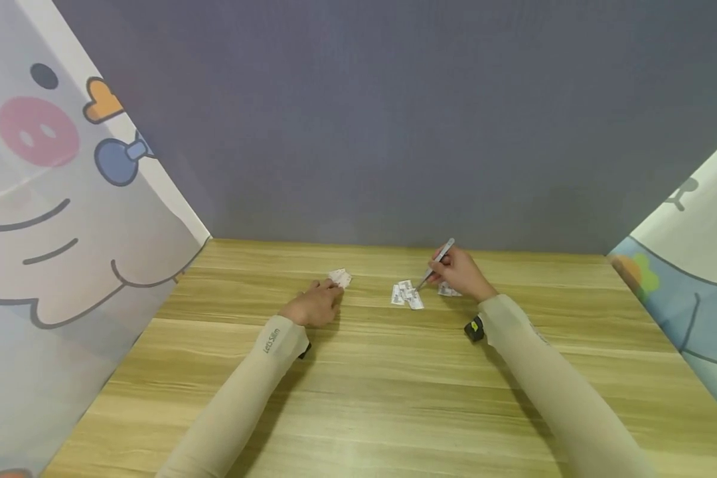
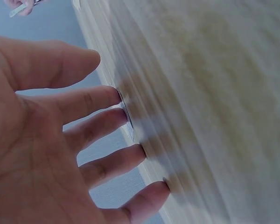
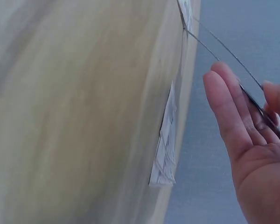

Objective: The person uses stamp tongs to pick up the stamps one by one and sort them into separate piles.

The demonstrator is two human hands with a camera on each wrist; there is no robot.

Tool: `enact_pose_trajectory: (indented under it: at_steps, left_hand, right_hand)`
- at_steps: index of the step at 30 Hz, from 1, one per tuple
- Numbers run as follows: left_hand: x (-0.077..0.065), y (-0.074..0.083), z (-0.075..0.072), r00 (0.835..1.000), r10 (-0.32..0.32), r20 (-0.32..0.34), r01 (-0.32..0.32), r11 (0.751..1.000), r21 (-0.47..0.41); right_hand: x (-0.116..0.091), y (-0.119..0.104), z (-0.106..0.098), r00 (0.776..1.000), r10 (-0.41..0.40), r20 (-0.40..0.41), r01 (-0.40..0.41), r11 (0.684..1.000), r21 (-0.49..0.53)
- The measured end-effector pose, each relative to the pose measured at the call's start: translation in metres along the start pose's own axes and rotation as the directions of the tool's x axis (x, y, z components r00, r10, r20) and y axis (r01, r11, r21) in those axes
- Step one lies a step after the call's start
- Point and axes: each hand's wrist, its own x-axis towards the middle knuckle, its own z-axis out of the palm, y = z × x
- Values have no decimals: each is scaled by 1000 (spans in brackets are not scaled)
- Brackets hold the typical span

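Between thumb and fingers my right hand [image 1: 459, 273] pinches metal tweezers [image 1: 436, 263], tips pointing down and left. Those tips are at a small group of printed white paper slips [image 1: 415, 300], some overlapping, on the table. More slips [image 1: 448, 291] lie partly hidden under the right hand; the right wrist view shows a stack of slips [image 3: 164, 156] on the wood. On the left, my left hand [image 1: 317, 305] rests its fingertips on the table, fingers spread and fairly straight. Two of its fingertips touch the edge of another pile of white slips [image 1: 340, 277].
The wooden table [image 1: 358, 385] meets a grey wall panel [image 1: 358, 133] at the back. Side panels with cartoon prints [image 1: 66, 199] stand left and right. A small black device [image 1: 475, 328] is strapped at the right wrist.
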Motion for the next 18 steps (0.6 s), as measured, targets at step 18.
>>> enact_pose_trajectory:
  at_steps: [18]
  left_hand:
    - [0,0,2,1000,-13,7,13,999,-31]
  right_hand:
    - [-15,-21,6,987,-132,95,133,991,-7]
